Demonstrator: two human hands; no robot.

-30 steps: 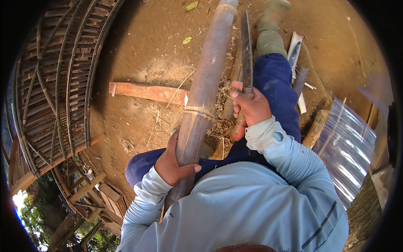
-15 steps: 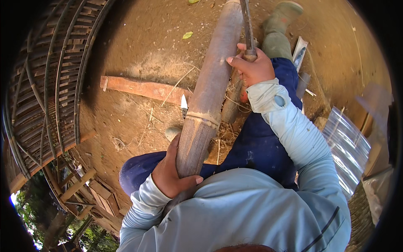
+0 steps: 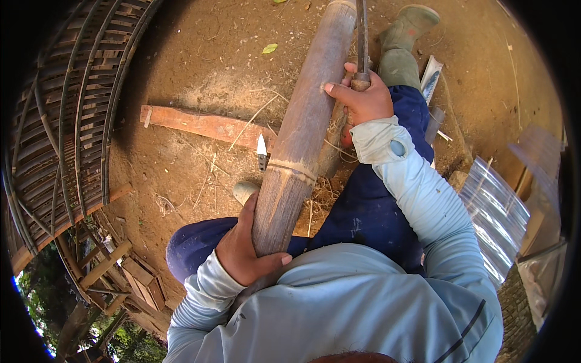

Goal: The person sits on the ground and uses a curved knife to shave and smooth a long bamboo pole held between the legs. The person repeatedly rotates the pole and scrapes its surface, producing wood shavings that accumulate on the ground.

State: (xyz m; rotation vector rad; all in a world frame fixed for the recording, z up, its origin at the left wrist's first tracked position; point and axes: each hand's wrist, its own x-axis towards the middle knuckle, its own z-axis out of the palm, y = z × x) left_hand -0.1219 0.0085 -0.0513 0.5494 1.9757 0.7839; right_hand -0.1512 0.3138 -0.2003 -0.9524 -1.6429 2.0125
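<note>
A thick, greyish-brown bamboo pole (image 3: 302, 127) slants from my lap up and away to the right, with a pale node ring partway along. My left hand (image 3: 245, 251) wraps around its near end, thumb on the near side. Beside the pole's far half, my right hand (image 3: 364, 100) is closed on a long, narrow, dark metal blade (image 3: 362, 42) with a round wooden handle. The thumb of that hand rests against the bamboo. The blade points away from me next to the pole, and its far tip is out of view.
A small knife (image 3: 262, 151) stands by a reddish wooden board (image 3: 200, 126) on the dirt ground. Slatted bamboo racking (image 3: 78, 109) rises at left. Clear corrugated sheets (image 3: 493, 218) are at right. My green boot (image 3: 402, 45) is stretched out beyond my right hand.
The blade in my right hand has swung slightly to the right, now more upright in the picture. My left hand keeps its place on the bamboo, and the view has shifted a little.
</note>
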